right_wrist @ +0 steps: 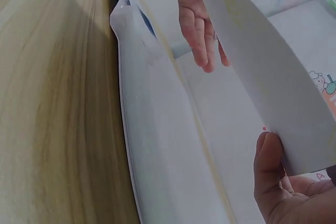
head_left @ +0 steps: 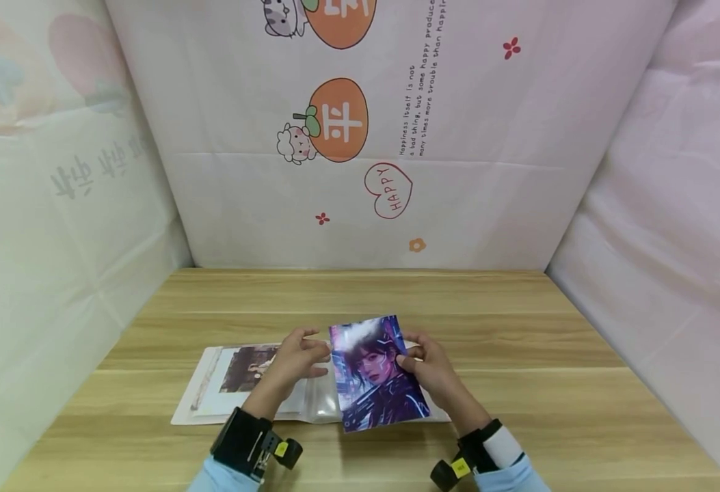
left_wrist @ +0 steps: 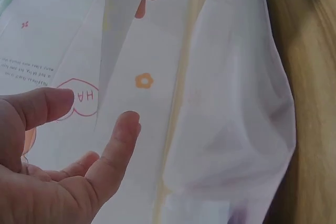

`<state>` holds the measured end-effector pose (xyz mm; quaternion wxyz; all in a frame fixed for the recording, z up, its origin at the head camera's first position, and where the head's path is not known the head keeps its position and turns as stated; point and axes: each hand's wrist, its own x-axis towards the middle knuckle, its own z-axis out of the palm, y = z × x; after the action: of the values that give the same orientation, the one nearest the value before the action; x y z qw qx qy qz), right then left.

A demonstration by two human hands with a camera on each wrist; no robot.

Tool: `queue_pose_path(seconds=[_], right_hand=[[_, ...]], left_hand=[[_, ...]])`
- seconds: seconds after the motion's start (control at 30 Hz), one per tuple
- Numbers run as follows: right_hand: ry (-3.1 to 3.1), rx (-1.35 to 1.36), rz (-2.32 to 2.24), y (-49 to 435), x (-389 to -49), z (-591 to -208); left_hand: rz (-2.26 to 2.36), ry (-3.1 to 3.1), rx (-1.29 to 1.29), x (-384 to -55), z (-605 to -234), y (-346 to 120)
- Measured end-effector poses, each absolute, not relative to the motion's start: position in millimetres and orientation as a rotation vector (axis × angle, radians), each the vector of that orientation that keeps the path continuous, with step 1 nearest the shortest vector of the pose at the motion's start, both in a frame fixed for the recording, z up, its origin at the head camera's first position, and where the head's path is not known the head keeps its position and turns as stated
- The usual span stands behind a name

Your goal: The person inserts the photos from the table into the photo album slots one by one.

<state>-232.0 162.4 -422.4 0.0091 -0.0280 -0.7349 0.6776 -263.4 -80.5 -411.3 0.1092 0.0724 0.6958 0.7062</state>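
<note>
A glossy picture card (head_left: 377, 383), printed in purple and blue with a figure, is held tilted above an open album. My right hand (head_left: 431, 365) pinches it by its right edge, thumb on the printed side. Just off its left edge is my left hand (head_left: 298, 362), thumb and fingers spread and holding nothing. In the right wrist view the pale back of the card (right_wrist: 278, 87) shows. The album (head_left: 321, 400) has clear glossy pockets, and a brown-toned photo (head_left: 239, 372) lies in its left page. Most of the right page is hidden behind the card and right hand.
The album lies on a wood-grain table (head_left: 520, 424). A white printed cloth (head_left: 458, 137) rises behind the table, with more cloth on the left (head_left: 58, 239) and right (head_left: 661, 225). Each wrist wears a black strap with a small camera.
</note>
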Motion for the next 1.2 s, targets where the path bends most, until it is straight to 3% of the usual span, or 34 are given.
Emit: queue_pose_path(seconds=[0.67,1.2], right_hand=[[-2.367,-0.012,2.141,159,-232,-429],[-2.717,0.025,1.571,223,-222,-432]], left_hand=[[2.052,2.085,0.201,-269,-416,-78],[2.057,2.111,0.160,-270,-419,-90]])
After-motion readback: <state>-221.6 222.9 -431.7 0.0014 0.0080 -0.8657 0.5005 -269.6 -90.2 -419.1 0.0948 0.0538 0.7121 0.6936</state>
